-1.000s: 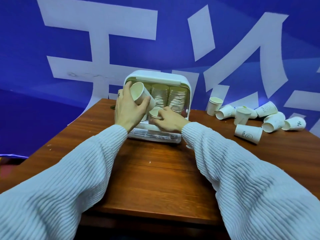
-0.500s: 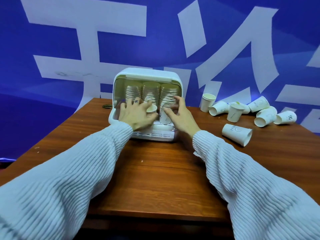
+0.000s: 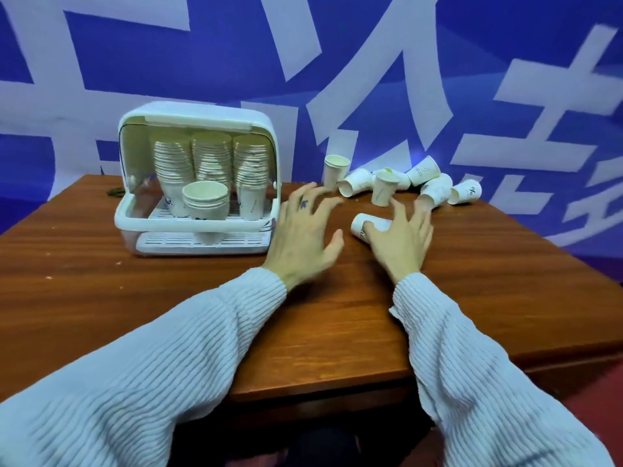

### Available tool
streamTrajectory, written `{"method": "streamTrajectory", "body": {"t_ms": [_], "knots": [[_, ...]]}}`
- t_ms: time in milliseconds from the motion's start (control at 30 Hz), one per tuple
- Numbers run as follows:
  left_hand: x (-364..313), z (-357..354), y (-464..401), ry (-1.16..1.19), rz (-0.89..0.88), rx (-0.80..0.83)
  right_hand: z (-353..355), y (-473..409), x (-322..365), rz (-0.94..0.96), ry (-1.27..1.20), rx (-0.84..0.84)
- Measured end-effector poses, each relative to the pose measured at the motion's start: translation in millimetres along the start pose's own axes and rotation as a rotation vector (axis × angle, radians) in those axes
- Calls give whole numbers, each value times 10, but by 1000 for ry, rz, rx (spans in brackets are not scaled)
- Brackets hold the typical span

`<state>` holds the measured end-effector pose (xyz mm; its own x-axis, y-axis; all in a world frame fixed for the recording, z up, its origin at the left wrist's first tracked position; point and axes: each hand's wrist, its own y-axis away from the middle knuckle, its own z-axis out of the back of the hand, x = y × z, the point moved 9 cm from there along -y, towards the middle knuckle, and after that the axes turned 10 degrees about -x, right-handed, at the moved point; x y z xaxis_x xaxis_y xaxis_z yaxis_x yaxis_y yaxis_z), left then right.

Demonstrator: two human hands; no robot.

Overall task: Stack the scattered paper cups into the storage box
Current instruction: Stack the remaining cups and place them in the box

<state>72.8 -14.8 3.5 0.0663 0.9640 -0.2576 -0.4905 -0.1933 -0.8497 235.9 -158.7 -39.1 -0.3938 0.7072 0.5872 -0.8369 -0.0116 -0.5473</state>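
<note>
The white storage box (image 3: 135,217) stands open at the back left of the wooden table (image 3: 168,291). Three tall upside-down stacks of paper cups fill it, and a short upright stack (image 3: 205,201) sits in front. Several loose paper cups (image 3: 384,188) lie and stand at the back right. One cup (image 3: 362,225) lies on its side nearer to me. My right hand (image 3: 401,241) hovers over that cup with fingers spread, partly hiding it. My left hand (image 3: 305,237) hangs above the table beside it, fingers spread, holding nothing.
A blue banner with large white characters (image 3: 371,96) hangs right behind the table. A small dark object (image 3: 116,191) lies at the table's back left corner. The table's front edge (image 3: 320,389) runs near me.
Both hands have left the storage box and moved right toward the loose cups. The cup my left hand held now sits in the short front stack.
</note>
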Motion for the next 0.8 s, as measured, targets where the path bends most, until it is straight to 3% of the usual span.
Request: {"method": "streamTrajectory", "body": {"t_ms": [67, 233, 333, 600, 800], "knots": [[-94, -269, 99, 7, 14, 103, -188, 48, -274, -112, -131, 211], [-67, -863, 204, -216, -38, 355, -338, 88, -115, -94, -628, 393], [-92, -933, 31, -270, -80, 265, -461, 151, 68, -44, -709, 549], [164, -1060, -117, -139, 82, 62, -616, -161, 212, 23, -867, 519], [347, -1060, -113, -118, 208, 99, -577, -166, 299, 119, -849, 558]]}}
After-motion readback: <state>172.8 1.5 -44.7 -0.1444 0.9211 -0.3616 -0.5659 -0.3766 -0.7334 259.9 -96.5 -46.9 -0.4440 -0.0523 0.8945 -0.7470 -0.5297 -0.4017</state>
